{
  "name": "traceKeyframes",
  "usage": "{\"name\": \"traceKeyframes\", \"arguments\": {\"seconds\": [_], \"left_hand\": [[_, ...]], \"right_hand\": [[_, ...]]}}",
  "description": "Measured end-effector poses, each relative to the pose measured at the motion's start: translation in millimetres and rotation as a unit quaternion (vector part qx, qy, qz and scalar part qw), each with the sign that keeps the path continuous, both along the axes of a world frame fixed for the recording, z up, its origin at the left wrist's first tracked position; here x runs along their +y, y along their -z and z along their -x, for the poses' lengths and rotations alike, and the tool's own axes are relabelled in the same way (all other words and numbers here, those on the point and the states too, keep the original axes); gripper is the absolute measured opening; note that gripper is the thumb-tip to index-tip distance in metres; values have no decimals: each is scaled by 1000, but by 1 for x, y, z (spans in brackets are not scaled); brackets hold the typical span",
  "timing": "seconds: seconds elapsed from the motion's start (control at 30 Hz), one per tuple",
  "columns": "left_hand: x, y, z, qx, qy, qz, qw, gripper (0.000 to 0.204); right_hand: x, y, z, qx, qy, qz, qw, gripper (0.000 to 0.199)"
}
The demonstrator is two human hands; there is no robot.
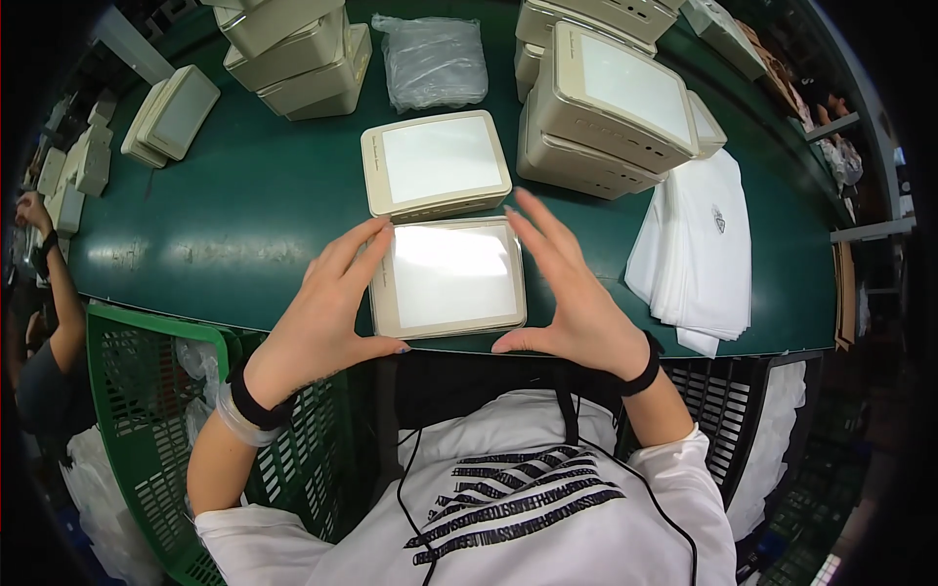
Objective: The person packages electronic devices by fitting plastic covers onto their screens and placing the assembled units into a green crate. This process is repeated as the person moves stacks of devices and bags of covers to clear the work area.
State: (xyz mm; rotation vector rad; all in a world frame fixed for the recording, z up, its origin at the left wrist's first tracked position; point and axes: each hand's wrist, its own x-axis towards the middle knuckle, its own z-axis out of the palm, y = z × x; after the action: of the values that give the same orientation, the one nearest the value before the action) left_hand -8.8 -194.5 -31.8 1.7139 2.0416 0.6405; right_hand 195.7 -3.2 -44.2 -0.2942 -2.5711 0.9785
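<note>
A flat beige device [451,278] with rounded corners and a glossy, light-reflecting panel lies on the green table close to its front edge. Around its left end is my left hand [327,303], thumb and fingers spread, fingertips by the far left corner. My right hand [581,298] is likewise spread around the right end, its thumb near the front edge and its fingertips by the far right corner. Whether the fingertips press on the device is hard to see. Directly behind it sits a second beige device [440,164] with a white panel.
Stacks of beige devices stand at the back left [308,83] and back right [606,107]. Between them lies a clear plastic bag pile [433,63]. White cloth bags [699,254] rest at right. A green crate [147,391] stands front left; another person's arm [63,293] shows far left.
</note>
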Motion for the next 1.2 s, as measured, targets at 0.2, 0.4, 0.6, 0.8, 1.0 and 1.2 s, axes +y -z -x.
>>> {"name": "traceKeyframes", "arguments": {"seconds": [0.2, 0.4, 0.6, 0.8, 1.0, 1.2], "left_hand": [[3, -5, 0, 36, 0, 15, 999, 102], [7, -9, -2, 31, -19, 39, 999, 111], [-1, -6, -2, -51, -70, 42, 995, 110], [6, -14, 0, -19, -78, 85, 993, 111], [3, 5, 2, -34, -36, 21, 999, 113], [-17, 26, -33, -84, -128, -20, 988, 114]], "right_hand": [[15, -2, 10, -99, -89, 8, 991, 113], [26, -5, 13, -147, -120, 39, 981, 114], [19, -10, 15, -197, -109, 35, 974, 113], [30, -20, 26, -226, -127, 36, 965, 113], [29, -9, 22, -182, -138, 96, 969, 105], [-2, 16, -10, -31, -165, 101, 981, 94]]}}
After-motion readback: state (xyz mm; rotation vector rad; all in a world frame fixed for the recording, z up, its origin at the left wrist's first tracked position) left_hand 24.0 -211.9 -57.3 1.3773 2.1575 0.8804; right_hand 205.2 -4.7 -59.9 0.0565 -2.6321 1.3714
